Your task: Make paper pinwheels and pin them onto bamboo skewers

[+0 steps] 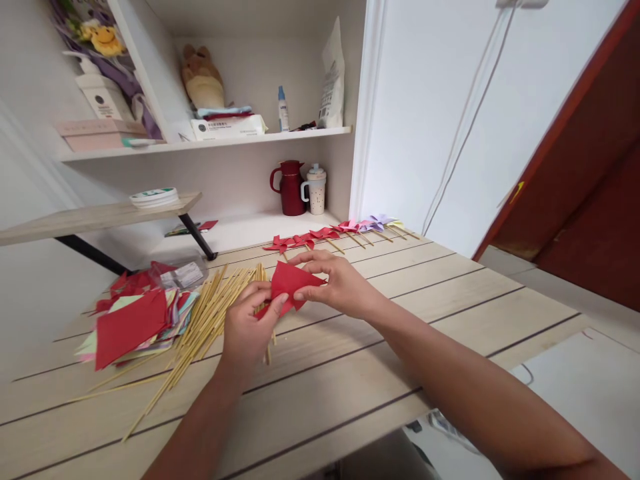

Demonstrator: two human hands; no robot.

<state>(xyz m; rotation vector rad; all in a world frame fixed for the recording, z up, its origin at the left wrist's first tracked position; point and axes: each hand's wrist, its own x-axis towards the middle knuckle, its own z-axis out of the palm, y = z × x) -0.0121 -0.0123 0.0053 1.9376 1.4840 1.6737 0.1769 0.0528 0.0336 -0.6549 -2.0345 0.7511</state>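
Red paper (285, 277) between two hands. The paper is sitting directly between them, raised above the table (320, 407). The left hand (250, 320) is pinching its lower-left side, thumb on the near face; the right hand (343, 283) is pinching its right side between thumb and curved fingers. Both hands are touching it, so neither is lying nearer. Its longer spread is apparently running from lower left to a right-hand tip, though fingers are hiding part of the outline. Sticks (200, 333) are lying leftward, nearer the left hand; pinwheels (325, 233) are lining the far edge.
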